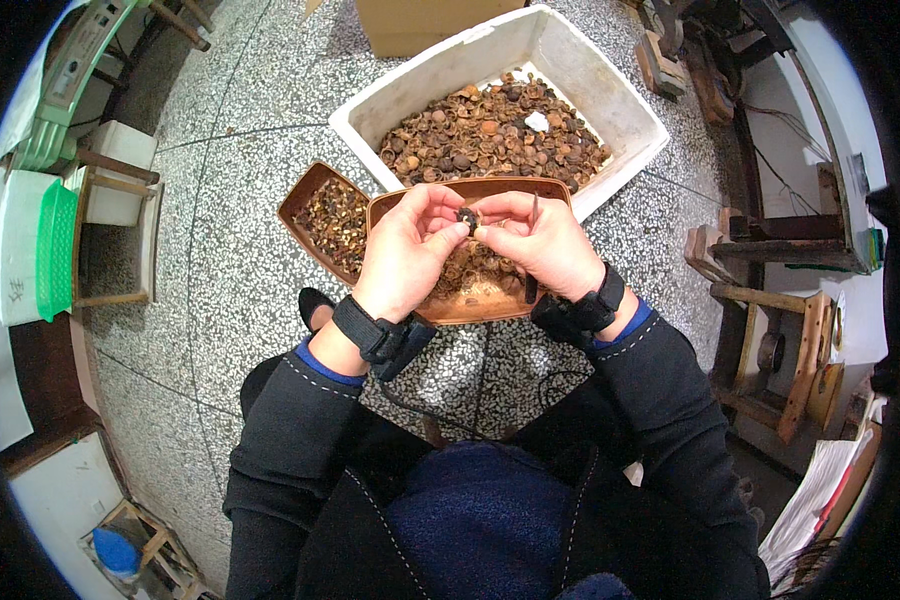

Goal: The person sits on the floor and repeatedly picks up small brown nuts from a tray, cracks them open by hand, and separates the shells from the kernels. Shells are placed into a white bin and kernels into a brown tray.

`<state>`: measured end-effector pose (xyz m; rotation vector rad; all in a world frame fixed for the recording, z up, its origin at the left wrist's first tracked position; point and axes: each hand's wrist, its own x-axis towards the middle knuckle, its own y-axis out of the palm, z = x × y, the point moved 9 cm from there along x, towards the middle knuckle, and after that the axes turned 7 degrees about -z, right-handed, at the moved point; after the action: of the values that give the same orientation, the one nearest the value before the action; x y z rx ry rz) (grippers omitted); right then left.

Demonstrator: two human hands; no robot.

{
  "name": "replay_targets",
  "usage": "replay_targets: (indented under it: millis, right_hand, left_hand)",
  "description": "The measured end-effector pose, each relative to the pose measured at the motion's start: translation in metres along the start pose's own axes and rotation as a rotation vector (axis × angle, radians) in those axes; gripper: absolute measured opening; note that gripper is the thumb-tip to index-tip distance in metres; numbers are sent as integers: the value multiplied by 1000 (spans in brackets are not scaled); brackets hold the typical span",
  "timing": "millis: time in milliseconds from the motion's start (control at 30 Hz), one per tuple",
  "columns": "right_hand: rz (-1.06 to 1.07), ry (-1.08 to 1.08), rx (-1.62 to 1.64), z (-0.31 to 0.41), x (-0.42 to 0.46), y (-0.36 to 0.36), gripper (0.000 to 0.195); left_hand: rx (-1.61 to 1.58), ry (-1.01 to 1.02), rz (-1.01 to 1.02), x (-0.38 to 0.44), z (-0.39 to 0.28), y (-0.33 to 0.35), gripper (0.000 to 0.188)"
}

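My left hand [412, 247] and my right hand [540, 244] meet over a brown basin [480, 309], pinching one small dark dried fruit [467, 220] between thumbs and fingertips. A thin dark tool [532, 289], its kind unclear, is also held in my right hand, running down past the palm. Shell and husk scraps [469, 277] lie in the basin below my hands. To the left stands a smaller brown container [289, 196] with dark and yellowish bits [335, 217]. Behind, a white foam box [435, 82] holds many dried brown fruits and shells [487, 135] and a white scrap [536, 121].
A cardboard box [435, 26] stands beyond the foam box on the speckled floor [255, 97]. At the left are a wooden stool [116, 300] and a green plastic basket [56, 251]. Wooden stools [802, 360] stand at the right. A black shoe [313, 307] shows near my left wrist.
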<state>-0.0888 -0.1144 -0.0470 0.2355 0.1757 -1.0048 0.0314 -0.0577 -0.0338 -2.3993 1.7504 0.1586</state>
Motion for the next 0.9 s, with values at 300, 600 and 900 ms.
replay_targets:
  millis: [300,600,900]
  right_hand:
    - [-93,-55,-230,14,-4,-4,31]
    - [-73,38,25,24,-6,-3,33]
    - [-44,28,131,48,-5,-7,34]
  left_hand:
    - [-173,-33,32,2,7,4,21]
    - [-488,-78,-28,6,2,0,22]
    - [-596,-156,3,5,-2,6,25]
